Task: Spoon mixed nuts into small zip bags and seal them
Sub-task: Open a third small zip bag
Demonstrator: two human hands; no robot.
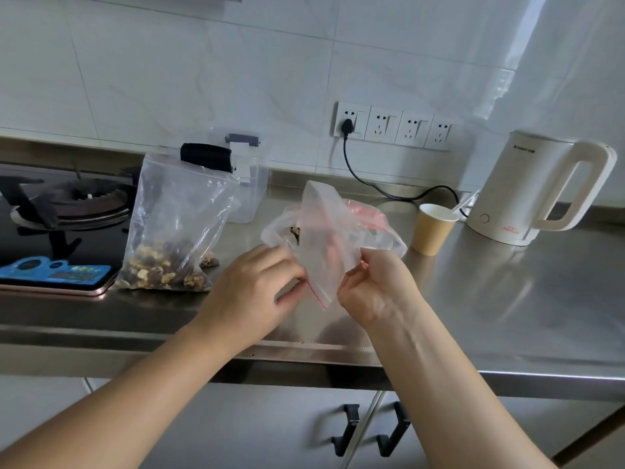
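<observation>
A small clear zip bag point(324, 238) with a red seal line is held upside down above the steel counter point(507, 299), its mouth toward me. My left hand point(252, 292) pinches the left side of the bag's mouth. My right hand point(375, 286) pinches the right side. The small bag looks empty. A large clear bag of mixed nuts point(172, 231) stands open to the left. Behind the held bag lies a pile of more small zip bags point(375, 228), with a few nuts showing in it. A white spoon point(465, 203) leans in a brown paper cup point(431, 231).
A gas stove point(67, 211) with a blue label takes the left end. A clear plastic box point(250, 184) stands behind the nut bag. A white electric kettle point(537, 187) sits at the right, its black cord point(358, 177) plugged into the wall sockets. Cabinet handles hang below the counter edge.
</observation>
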